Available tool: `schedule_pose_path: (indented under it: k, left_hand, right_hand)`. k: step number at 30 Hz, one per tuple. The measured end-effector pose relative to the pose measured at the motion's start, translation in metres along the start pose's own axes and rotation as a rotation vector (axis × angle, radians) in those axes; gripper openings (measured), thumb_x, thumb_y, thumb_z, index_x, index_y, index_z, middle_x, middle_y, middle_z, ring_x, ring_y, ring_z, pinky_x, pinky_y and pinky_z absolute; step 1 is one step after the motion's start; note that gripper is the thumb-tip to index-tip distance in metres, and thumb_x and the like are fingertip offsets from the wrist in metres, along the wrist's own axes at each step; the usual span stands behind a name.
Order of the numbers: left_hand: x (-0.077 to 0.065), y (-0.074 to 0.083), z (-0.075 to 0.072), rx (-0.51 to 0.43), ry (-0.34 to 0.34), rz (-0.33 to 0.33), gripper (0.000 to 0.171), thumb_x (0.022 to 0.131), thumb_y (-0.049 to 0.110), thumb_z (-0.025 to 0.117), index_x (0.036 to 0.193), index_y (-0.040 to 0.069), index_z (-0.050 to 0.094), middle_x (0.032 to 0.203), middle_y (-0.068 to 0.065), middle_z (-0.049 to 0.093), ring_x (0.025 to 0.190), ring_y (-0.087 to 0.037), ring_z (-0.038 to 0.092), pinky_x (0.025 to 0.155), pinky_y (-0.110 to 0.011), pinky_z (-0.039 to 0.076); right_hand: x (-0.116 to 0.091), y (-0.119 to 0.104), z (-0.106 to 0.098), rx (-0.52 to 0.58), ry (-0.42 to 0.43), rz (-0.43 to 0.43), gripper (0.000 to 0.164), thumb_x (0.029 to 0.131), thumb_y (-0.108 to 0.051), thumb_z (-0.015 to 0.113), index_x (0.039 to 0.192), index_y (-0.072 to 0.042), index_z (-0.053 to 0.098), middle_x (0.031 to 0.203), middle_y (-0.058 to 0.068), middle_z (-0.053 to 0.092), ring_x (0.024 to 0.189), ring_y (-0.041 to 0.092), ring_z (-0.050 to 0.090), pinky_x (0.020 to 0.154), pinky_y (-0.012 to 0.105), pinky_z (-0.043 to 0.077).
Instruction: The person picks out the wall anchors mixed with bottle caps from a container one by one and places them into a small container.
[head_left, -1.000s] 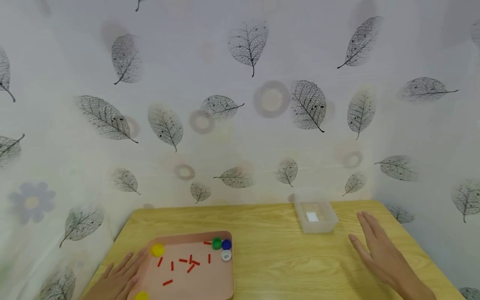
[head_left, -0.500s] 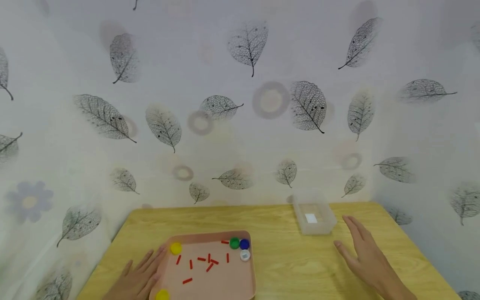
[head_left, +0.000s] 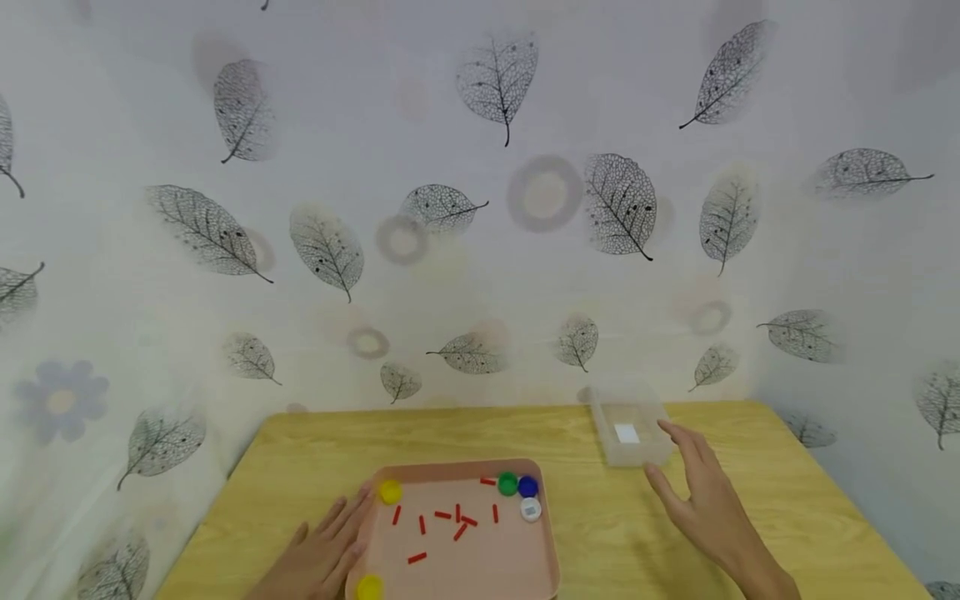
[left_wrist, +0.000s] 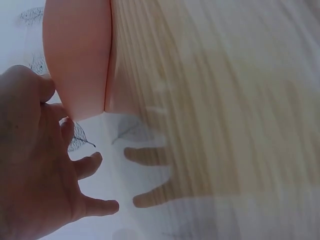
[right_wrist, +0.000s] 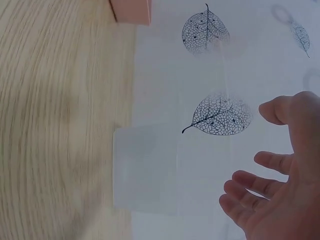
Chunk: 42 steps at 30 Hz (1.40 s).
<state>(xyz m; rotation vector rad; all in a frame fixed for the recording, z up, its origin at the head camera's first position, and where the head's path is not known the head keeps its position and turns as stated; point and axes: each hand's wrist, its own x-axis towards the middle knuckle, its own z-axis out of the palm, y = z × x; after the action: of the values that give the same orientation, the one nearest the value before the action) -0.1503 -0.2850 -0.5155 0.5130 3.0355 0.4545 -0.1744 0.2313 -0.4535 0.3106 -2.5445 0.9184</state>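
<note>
In the head view my left hand (head_left: 322, 550) touches the left side of a pink tray (head_left: 487, 571) with extended fingers. The left wrist view shows that hand (left_wrist: 37, 170) against the tray's outer wall (left_wrist: 77, 55). Inside lie several short red sticks (head_left: 417, 557), two yellow caps (head_left: 389, 492), and a green cap (head_left: 507, 483), a blue cap (head_left: 528, 487) and a white cap (head_left: 530, 509) at the far right corner. My right hand (head_left: 708, 500) hovers with spread fingers beside a clear plastic box (head_left: 637, 455), holding nothing. Whether its fingers touch the box is unclear.
Wood-grain tabletop (head_left: 300, 450) lies beneath everything. A pale leaf-patterned backdrop (head_left: 420, 283) rises behind the table and along both sides. A white square (head_left: 627, 433) shows in the clear box.
The tray and the things in it have slid right along with my left hand. My right hand has moved left, closer to the clear box.
</note>
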Motion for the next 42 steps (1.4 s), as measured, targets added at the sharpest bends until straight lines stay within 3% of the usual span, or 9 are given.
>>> schedule_pose_path:
  k: [6,11,17,20,26,33,38,42]
  left_hand:
    - [0.009,0.019,0.003,-0.020,-0.048,0.018,0.058,0.101,0.053,0.026,0.153,0.034,0.008,0.158,0.011,0.010,0.139,-0.031,0.025,0.086,-0.080,0.023]
    - [0.015,0.035,0.003,-0.033,-0.094,0.016,0.059,0.100,0.054,0.022,0.153,0.034,0.005,0.158,0.010,0.006,0.139,-0.032,0.025,0.083,-0.082,0.021]
    - [0.019,0.050,0.004,-0.035,-0.106,0.018,0.060,0.100,0.054,0.021,0.153,0.032,0.004,0.158,0.010,0.005,0.139,-0.031,0.026,0.083,-0.083,0.018]
    - [0.023,0.054,0.007,-0.054,-0.116,0.015,0.060,0.100,0.055,0.021,0.153,0.033,0.004,0.158,0.011,0.005,0.139,-0.030,0.025,0.083,-0.084,0.015]
    - [0.024,0.058,0.010,-0.119,-0.116,0.014,0.058,0.100,0.055,0.022,0.152,0.036,0.003,0.157,0.013,0.003,0.141,-0.030,0.020,0.082,-0.085,0.009]
    - [0.031,0.063,0.009,-0.109,-0.157,-0.017,0.060,0.098,0.059,0.020,0.152,0.037,0.003,0.158,0.013,0.003,0.140,-0.032,0.022,0.081,-0.086,0.007]
    - [0.033,0.063,0.006,-0.094,-0.165,-0.022,0.063,0.097,0.061,0.020,0.152,0.036,0.002,0.158,0.013,0.003,0.138,-0.036,0.026,0.078,-0.086,0.010]
    - [0.032,0.064,0.006,-0.099,-0.163,-0.023,0.062,0.097,0.061,0.020,0.152,0.037,0.003,0.158,0.013,0.004,0.138,-0.036,0.027,0.078,-0.086,0.011]
  right_hand:
    - [0.006,-0.007,0.004,0.031,0.015,-0.012,0.059,0.094,-0.031,0.061,0.145,-0.016,0.036,0.137,0.011,0.041,0.119,0.032,0.044,0.087,0.057,0.040]
    - [0.009,-0.011,0.008,0.044,0.057,-0.042,0.053,0.093,-0.025,0.063,0.140,-0.011,0.043,0.132,0.008,0.047,0.107,0.024,0.050,0.083,0.049,0.043]
    - [0.014,-0.018,0.014,0.086,0.071,-0.060,0.048,0.092,-0.022,0.063,0.136,-0.013,0.045,0.124,-0.001,0.050,0.108,0.016,0.050,0.086,0.039,0.046]
    - [0.014,-0.024,0.018,0.124,0.077,-0.059,0.045,0.092,-0.020,0.064,0.133,-0.014,0.047,0.121,-0.004,0.052,0.106,0.013,0.051,0.086,0.033,0.047]
    - [0.016,-0.033,0.030,0.187,0.071,-0.059,0.043,0.090,-0.017,0.066,0.129,-0.014,0.049,0.118,-0.006,0.054,0.102,0.012,0.053,0.083,0.040,0.050]
    - [0.017,-0.043,0.045,0.248,0.032,-0.039,0.040,0.091,-0.021,0.066,0.128,-0.019,0.050,0.116,-0.009,0.054,0.101,0.012,0.054,0.084,0.039,0.050]
    - [0.013,-0.049,0.060,0.357,-0.018,0.015,0.038,0.091,-0.026,0.066,0.125,-0.024,0.051,0.116,-0.008,0.056,0.100,0.015,0.058,0.083,0.036,0.051]
    - [0.009,-0.050,0.073,0.442,-0.067,0.105,0.031,0.090,-0.024,0.066,0.120,-0.023,0.055,0.112,-0.005,0.058,0.095,0.017,0.059,0.080,0.033,0.052]
